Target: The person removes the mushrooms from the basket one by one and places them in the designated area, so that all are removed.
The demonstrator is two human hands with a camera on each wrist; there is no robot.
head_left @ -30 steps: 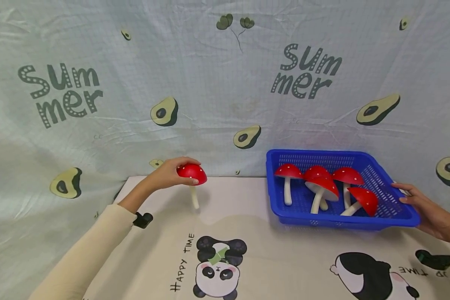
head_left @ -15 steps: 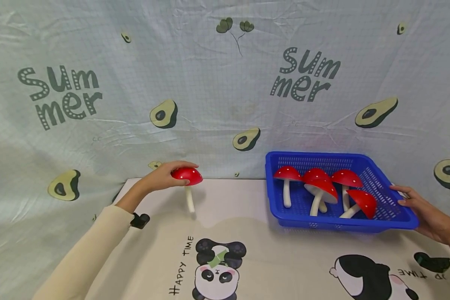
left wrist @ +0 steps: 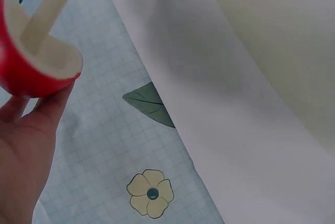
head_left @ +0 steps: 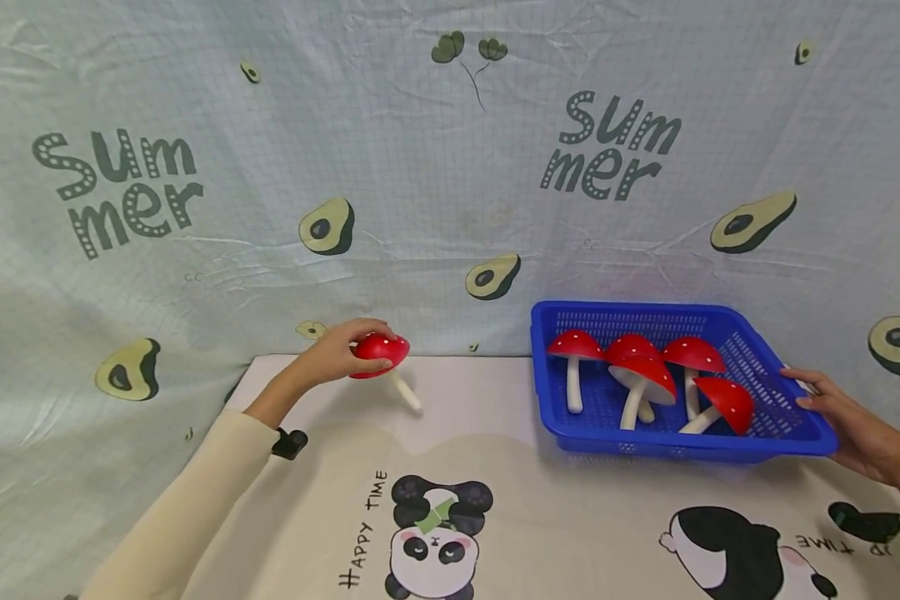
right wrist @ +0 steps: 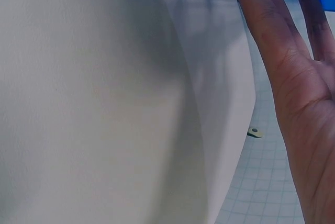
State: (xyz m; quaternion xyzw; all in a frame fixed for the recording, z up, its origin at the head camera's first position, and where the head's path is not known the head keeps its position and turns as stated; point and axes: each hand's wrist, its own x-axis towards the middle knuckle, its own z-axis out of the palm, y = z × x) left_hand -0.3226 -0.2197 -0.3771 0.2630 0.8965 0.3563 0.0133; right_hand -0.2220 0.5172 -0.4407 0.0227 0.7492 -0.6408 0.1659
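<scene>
L hand (head_left: pixel 335 357) grips a red mushroom (head_left: pixel 378 352) by the cap, fingers curled round it, at the back left of the table (head_left: pixel 510 492). The mushroom is tilted, stem pointing down-right w/ the tip at or just above the cloth; can't tell if it touches. The L wrist view shows the thumb under the cap (left wrist: pixel 31 62) and the pale stem running up and away.

R hand (head_left: pixel 843 421) lies w/ fingers straight and relaxed against the right rim of the blue basket (head_left: pixel 802 433), touching, not clasping. The R wrist view shows straight fingers (right wrist: pixel 272 25) reaching a blue edge.

Basket sits at the back right, near the backdrop. Inside: five mushrooms (head_left: pixel 648 375) as far as I can count, some upright, some leaning on each other, the nearest one tipped over.

Progress, judged: most mushrooms are already in the basket; the one in the L hand is the only one outside it, well apart from the basket. Left to do: bring it across and put it in.
</scene>
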